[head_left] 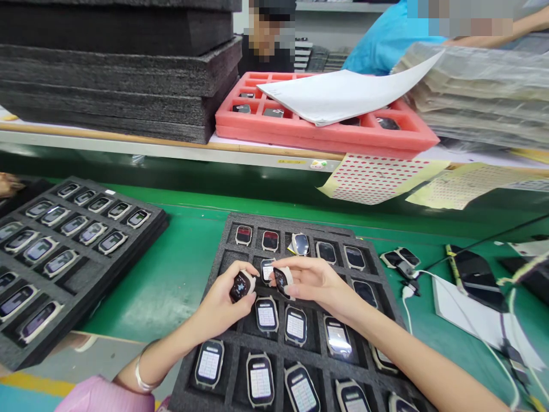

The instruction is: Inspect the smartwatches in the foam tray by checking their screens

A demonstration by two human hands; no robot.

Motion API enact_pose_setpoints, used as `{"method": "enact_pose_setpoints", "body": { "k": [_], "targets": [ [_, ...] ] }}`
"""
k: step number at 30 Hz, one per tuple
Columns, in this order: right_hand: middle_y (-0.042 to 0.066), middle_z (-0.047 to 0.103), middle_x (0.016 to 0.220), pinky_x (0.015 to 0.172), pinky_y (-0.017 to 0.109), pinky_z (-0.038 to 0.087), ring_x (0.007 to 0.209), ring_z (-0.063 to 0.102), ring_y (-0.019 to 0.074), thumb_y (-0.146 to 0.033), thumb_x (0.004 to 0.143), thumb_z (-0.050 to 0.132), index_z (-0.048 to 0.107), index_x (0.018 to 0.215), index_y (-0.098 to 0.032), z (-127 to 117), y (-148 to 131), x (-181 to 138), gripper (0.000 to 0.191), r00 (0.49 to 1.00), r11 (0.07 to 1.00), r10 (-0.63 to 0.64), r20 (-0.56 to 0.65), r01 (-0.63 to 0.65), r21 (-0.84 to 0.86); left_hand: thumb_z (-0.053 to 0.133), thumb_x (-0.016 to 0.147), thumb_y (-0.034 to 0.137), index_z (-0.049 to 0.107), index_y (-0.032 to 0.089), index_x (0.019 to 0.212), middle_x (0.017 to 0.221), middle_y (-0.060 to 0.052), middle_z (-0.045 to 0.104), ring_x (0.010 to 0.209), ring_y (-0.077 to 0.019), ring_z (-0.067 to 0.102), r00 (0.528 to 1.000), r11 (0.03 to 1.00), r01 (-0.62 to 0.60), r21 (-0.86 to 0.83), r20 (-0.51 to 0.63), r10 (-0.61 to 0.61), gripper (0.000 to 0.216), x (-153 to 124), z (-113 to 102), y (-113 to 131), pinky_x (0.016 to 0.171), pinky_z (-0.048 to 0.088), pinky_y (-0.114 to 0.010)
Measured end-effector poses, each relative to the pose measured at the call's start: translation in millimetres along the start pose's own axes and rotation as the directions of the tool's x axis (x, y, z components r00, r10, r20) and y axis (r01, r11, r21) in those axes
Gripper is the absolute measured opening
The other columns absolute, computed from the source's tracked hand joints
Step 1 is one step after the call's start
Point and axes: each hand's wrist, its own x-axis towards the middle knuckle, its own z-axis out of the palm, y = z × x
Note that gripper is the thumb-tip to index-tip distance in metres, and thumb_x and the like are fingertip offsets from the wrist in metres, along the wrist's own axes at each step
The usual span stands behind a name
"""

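Note:
My left hand [227, 300] grips a smartwatch case [242, 286] with a lit dark screen between thumb and fingers. A second smartwatch case [282, 282], tilted and with a dark lit display, is pinched in my right hand [311, 280]. Both hands hover close together above a black foam tray [227, 355] with square compartments. Strapless watches lie in the tray; those in the nearer rows, such as this watch [259, 379], show white list screens. Along the far row the screens look dark, as on this watch [326, 252]. My right forearm hides some compartments.
Another black foam tray [146, 229] of watches lies at left on the green bench [180, 229]. Cables, a phone [476, 277] and two watches [400, 257] are at right. A shelf above bears stacked black foam [107, 74], a pink foam tray [326, 140] and papers [343, 94]. Two people are beyond.

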Motion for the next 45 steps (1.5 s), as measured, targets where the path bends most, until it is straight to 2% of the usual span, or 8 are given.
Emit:
{"method": "enact_pose_setpoints", "body": {
  "k": [9, 17, 22, 27, 35, 45],
  "targets": [
    [0.008, 0.070, 0.106, 0.090, 0.029, 0.047, 0.100, 0.065, 0.0174, -0.015, 0.075, 0.075, 0.064, 0.115, -0.018, 0.5, -0.7, -0.1, 0.042, 0.999, 1.000, -0.007, 0.032, 0.006, 0.021, 0.054, 0.080, 0.010, 0.048, 0.023, 0.111, 0.088, 0.003, 0.051, 0.074, -0.0134, 0.047, 1.000, 1.000, -0.010, -0.003, -0.012, 0.010, 0.034, 0.8, 2.3, 0.5, 0.067, 0.037, -0.021],
    [0.009, 0.071, 0.102, 0.088, 0.032, 0.049, 0.097, 0.066, 0.0194, -0.018, 0.073, 0.077, 0.065, 0.114, -0.017, 1.5, 0.0, -1.7, 0.043, 0.999, 0.999, 0.036, 0.019, -0.036, 0.004, 0.052, 0.077, 0.008, 0.050, 0.020, 0.104, 0.080, 0.003, 0.049, 0.071, -0.0132, 0.045, 1.000, 1.000, -0.005, 0.028, 0.014, 0.004, 0.030, 0.7, 0.7, 2.9, 0.066, 0.036, -0.022],
    [0.008, 0.071, 0.102, 0.088, 0.034, 0.049, 0.097, 0.065, 0.0199, -0.019, 0.072, 0.078, 0.065, 0.114, -0.017, 3.5, -1.4, -2.1, 0.043, 0.999, 1.000, 0.025, 0.020, -0.025, 0.013, 0.053, 0.077, 0.008, 0.050, 0.020, 0.106, 0.082, 0.002, 0.049, 0.071, -0.0132, 0.045, 1.000, 0.999, -0.017, 0.028, 0.007, 0.017, 0.031, -1.2, 1.1, 4.6, 0.064, 0.036, -0.022],
    [0.008, 0.071, 0.100, 0.087, 0.032, 0.049, 0.096, 0.066, 0.0193, -0.019, 0.073, 0.077, 0.066, 0.112, -0.016, 3.4, -2.7, -3.3, 0.041, 0.999, 0.999, 0.045, 0.013, -0.045, 0.003, 0.052, 0.076, 0.005, 0.049, 0.021, 0.101, 0.076, 0.005, 0.047, 0.067, -0.0118, 0.043, 0.999, 0.999, 0.002, 0.034, 0.034, -0.003, 0.030, -2.6, 1.0, 6.3, 0.063, 0.035, -0.021],
    [0.009, 0.071, 0.101, 0.084, 0.033, 0.051, 0.096, 0.066, 0.0213, -0.021, 0.073, 0.077, 0.066, 0.113, -0.016, 2.9, -4.0, -3.3, 0.043, 0.999, 0.999, 0.047, -0.001, -0.047, -0.017, 0.051, 0.077, 0.007, 0.049, 0.021, 0.102, 0.080, 0.004, 0.049, 0.071, -0.0130, 0.045, 1.000, 0.999, -0.009, 0.047, 0.018, 0.008, 0.029, -1.8, 1.3, 4.2, 0.067, 0.036, -0.022],
    [0.009, 0.071, 0.100, 0.083, 0.032, 0.051, 0.095, 0.066, 0.0209, -0.021, 0.073, 0.077, 0.066, 0.114, -0.017, 2.9, -6.1, -4.4, 0.042, 0.999, 0.999, 0.039, -0.011, -0.039, -0.033, 0.051, 0.077, 0.009, 0.049, 0.021, 0.105, 0.080, 0.003, 0.049, 0.071, -0.0138, 0.046, 1.000, 0.999, 0.001, 0.045, -0.020, 0.000, 0.030, -1.5, 0.6, 4.0, 0.066, 0.036, -0.022]
  ]
}}
